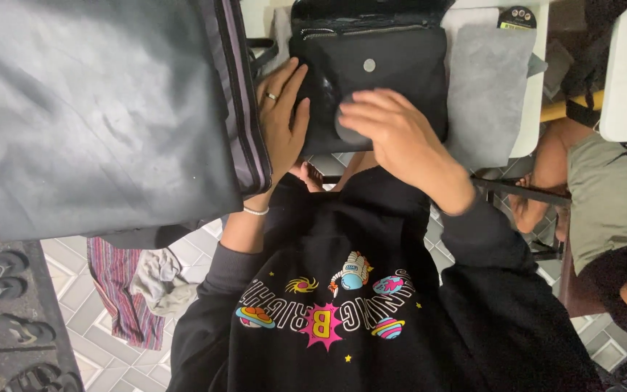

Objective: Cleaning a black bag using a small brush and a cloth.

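Observation:
A black leather bag (400, 65) with a silver snap button and a zip lies on the white table's near edge. My left hand (281, 116), with a ring on one finger and a thin bracelet at the wrist, lies against the bag's left side and holds it. My right hand (393, 134) is closed on a dark round pad (350, 134), which is pressed against the bag's front flap. Most of the pad is hidden under my fingers.
A large grey bag (96, 109) with a zip edge fills the upper left. A grey cloth (488, 87) lies on the white table (535, 109) right of the black bag. Another person (611, 189) sits at the right. Sandals (1, 276) and a striped cloth (121, 290) lie on the tiled floor.

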